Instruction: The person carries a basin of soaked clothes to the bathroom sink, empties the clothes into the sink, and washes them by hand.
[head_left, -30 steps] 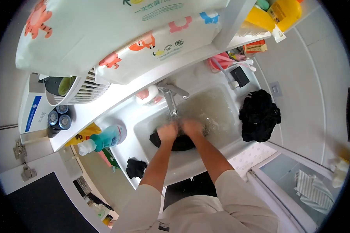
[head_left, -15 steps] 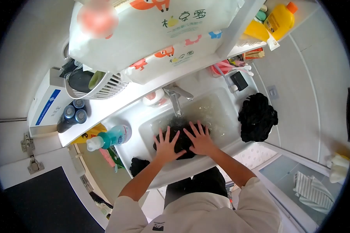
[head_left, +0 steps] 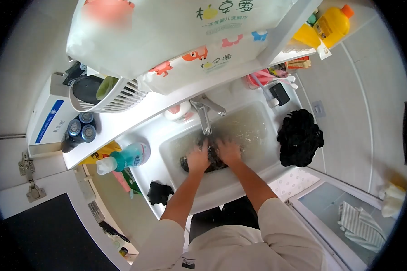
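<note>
In the white sink basin (head_left: 169, 169), a black cloth (head_left: 216, 163) lies wet and partly under murky water. My left hand (head_left: 198, 158) presses down on its left side, while my right hand (head_left: 229, 151) pushes on its right side. The fingers of both hands look stretched forward, though water and motion blur the fingertips. Just beyond the hands, the metal faucet (head_left: 205, 121) points down into the basin. A bunched black cloth (head_left: 300, 137) rests on the sink's right rim, and a smaller black cloth (head_left: 159, 193) on its left front corner.
A teal pump bottle (head_left: 131, 156) stands left of the basin. Toothbrushes and a black box (head_left: 279, 93) sit at the back right. Above the sink, a shelf carries a white basket (head_left: 122, 97), large white packages (head_left: 167, 40) and a yellow bottle (head_left: 332, 27).
Both hands have sunk from lying spread on top of the black cloth to pressing it lower in the water. The cloth is flatter and more submerged, and the view has shifted slightly.
</note>
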Demonstrator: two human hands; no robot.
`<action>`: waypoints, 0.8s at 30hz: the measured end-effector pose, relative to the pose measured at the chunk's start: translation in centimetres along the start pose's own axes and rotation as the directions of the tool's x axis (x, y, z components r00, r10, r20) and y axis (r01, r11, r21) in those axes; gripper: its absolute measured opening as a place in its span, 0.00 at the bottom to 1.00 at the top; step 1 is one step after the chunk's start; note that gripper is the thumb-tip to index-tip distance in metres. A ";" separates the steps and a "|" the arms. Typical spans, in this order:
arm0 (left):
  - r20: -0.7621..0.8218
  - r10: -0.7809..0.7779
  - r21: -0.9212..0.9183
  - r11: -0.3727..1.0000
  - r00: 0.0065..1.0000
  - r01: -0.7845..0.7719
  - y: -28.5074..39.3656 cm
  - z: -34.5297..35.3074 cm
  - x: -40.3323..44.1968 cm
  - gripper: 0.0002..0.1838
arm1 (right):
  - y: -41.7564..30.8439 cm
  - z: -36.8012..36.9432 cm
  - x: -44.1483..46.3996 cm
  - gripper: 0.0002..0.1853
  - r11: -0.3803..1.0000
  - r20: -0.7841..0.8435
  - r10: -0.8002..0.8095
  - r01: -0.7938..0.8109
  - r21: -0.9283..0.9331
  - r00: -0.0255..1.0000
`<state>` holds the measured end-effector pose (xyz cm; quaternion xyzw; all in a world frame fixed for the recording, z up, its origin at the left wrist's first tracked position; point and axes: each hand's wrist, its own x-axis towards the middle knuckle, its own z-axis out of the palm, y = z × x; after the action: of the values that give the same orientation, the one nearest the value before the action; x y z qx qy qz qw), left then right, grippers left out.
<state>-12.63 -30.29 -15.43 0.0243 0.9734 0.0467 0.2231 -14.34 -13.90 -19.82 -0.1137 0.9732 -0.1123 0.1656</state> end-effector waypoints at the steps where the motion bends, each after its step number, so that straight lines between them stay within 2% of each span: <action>1: 0.064 -0.023 -0.067 0.997 0.998 0.027 -0.2 -0.2 0.7 0.54 | -0.1 -0.3 0.5 0.26 0.997 0.072 0.043 -0.048 0.067 0.996; 3: 0.200 -0.052 -0.197 0.976 0.978 0.092 -0.4 -0.6 2.2 0.49 | -0.1 -1.4 1.2 0.25 0.970 0.226 0.115 -0.159 0.184 0.967; 6: 0.068 -0.045 -0.360 0.931 0.997 0.067 -0.8 -1.9 1.7 0.38 | -0.3 -5.1 1.2 0.23 0.928 0.271 0.097 -0.185 0.323 0.958; 9: -0.062 -0.009 -0.624 0.781 0.998 -0.032 -2.6 -1.1 0.2 0.32 | 2.1 -1.7 0.4 0.22 0.716 0.016 -0.102 0.062 0.695 0.995; 10: -0.035 -0.048 -0.660 0.751 0.998 0.013 -3.0 -1.5 -0.7 0.32 | 2.4 -1.1 0.6 0.22 0.488 0.085 -0.050 -0.050 0.871 0.995; 11: -0.009 -0.085 -0.693 0.719 0.996 0.055 -3.4 -1.9 -1.6 0.31 | 2.6 -0.5 0.9 0.21 0.215 0.164 -0.022 -0.155 0.964 0.986; 12: 0.022 -0.122 -0.724 0.683 0.992 0.100 -3.8 -2.4 -2.8 0.30 | 2.8 0.1 1.0 0.21 -0.079 0.251 -0.020 -0.252 0.965 0.968; 13: 0.007 -0.114 -0.725 0.684 0.994 0.083 -4.4 -2.9 -3.9 0.33 | 2.9 0.8 0.9 0.21 0.185 0.203 -0.015 -0.197 0.963 0.979; 15: 0.006 -0.187 -0.741 0.658 0.982 0.130 -5.9 -2.0 -6.2 0.34 | 3.2 1.8 0.7 0.21 0.655 0.108 -0.043 -0.054 0.754 0.993; 16: 0.006 -0.223 -0.749 0.644 0.975 0.152 -5.7 -3.3 -6.8 0.34 | 2.9 1.7 0.7 0.20 0.760 0.122 -0.066 -0.030 0.649 0.990; 18: 0.101 -0.284 -0.755 0.602 0.953 0.260 -5.7 -6.1 -8.9 0.34 | 1.9 1.2 0.8 0.19 0.916 0.158 -0.105 0.033 0.401 0.982; 20: 0.154 -0.361 -0.761 0.551 0.920 0.343 -6.1 -7.2 -10.7 0.34 | 0.4 -0.2 0.4 0.20 0.976 0.219 -0.092 0.045 0.211 0.971; 21: 0.119 -0.396 -0.762 0.552 0.911 0.339 -7.0 -5.4 -11.3 0.33 | -0.1 -0.7 0.2 0.20 0.992 0.247 -0.082 0.055 0.112 0.966; 24: 0.160 -0.366 -0.905 0.317 0.917 0.285 -7.8 -5.7 -13.0 0.29 | -0.2 0.1 -0.2 0.22 0.981 0.264 -0.144 0.172 -0.086 0.954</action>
<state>-3.68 -39.39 -5.52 -0.2999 0.7765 0.5283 0.1673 -14.13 -14.06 -19.81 -0.2136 0.9359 -0.0569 0.2742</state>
